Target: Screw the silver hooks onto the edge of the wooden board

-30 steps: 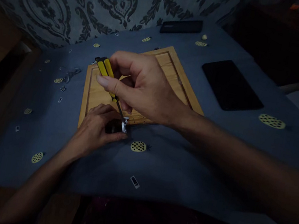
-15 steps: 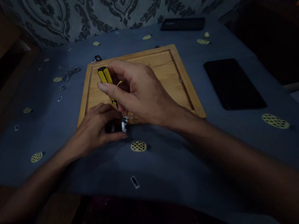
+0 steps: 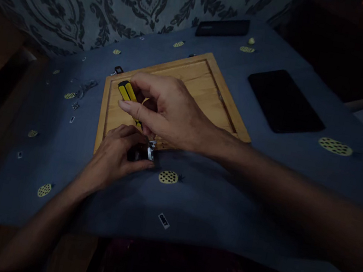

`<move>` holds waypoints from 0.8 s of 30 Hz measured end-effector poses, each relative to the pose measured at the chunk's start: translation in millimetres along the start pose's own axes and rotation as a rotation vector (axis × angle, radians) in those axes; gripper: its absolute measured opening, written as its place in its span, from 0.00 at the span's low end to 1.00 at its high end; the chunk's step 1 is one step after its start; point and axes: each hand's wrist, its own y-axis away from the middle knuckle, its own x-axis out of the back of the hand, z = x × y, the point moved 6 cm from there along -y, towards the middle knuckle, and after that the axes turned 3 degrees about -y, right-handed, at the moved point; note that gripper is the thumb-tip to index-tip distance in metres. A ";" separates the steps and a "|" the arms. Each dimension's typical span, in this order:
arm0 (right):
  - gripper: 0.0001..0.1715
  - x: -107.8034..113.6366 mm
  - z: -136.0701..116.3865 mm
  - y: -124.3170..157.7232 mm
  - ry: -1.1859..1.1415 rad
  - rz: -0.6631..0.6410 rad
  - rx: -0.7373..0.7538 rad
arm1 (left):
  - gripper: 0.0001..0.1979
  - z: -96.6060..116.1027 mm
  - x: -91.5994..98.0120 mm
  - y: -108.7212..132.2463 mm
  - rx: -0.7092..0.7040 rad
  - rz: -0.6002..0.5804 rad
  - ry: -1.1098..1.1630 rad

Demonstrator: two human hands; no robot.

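My right hand (image 3: 168,108) is closed around the yellow and black handle of a screwdriver (image 3: 128,92), which tilts down towards my left hand. Its tip is hidden behind the fingers. Lower down, my left hand (image 3: 121,149) curls its fingers and thumb round a small shiny metal piece (image 3: 151,150) at the near edge of a wooden board (image 3: 225,98). The metal piece looks like a hinge or latch, but its exact kind is too dark to tell. The board lies flat and has a raised wooden frame round its panel.
A blue cloth (image 3: 203,210) with pineapple prints covers the table. To the right of the board lies a black tablet-like slab (image 3: 285,103); a dark phone (image 3: 222,28) is at the back. Small metal bits (image 3: 75,105) and a clear plastic bag (image 3: 87,87) lie at left.
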 end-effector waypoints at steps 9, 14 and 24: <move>0.15 -0.4 0.6 0.2 0.015 -0.004 -0.006 | 0.17 0.5 0.9 0.0 -0.005 -0.005 0.005; 0.17 -0.6 0.2 0.1 0.003 -0.001 0.002 | 0.16 0.9 1.0 -0.3 -0.008 -0.002 0.010; 0.14 -0.8 -0.5 0.3 0.000 -0.020 -0.020 | 0.17 0.4 0.7 0.1 -0.014 -0.010 0.017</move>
